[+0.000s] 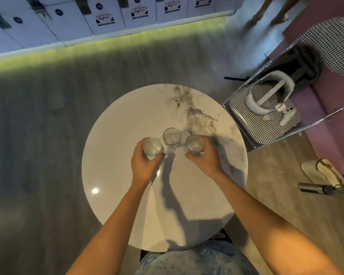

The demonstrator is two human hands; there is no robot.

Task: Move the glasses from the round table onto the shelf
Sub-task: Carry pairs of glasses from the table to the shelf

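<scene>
Clearly, the fingers (pixel 160 155) of the left hand (pixel 145 165) were curled round the left glass (pixel 152 148). The fingers (pixel 187 155) of the right hand (pixel 207 157) were curled in the same way round the right glass (pixel 195 143), so each hand gripped one glass by its side. Whether these two glasses stood on the surface or were a little lifted, I could not tell. The middle glass (pixel 171 136) stood free between them, slightly toward 12 o'clock, very close to the left glass and perhaps touching it. All three were over the round marble worktop (pixel 127 126), just toward 12 o'clock from its centre. A chair (pixel 238 102) carrying a white headset (pixel 250 101) stood beside the worktop at 2 o'clock. The shelf was not in view.

In my judgement, the step in hand was the pick-up of two glasses at once. The next move called for a straight lift, so that neither glass knocked the middle one, and then a turn to find the shelf. The middle glass would probably need a second trip.
</scene>
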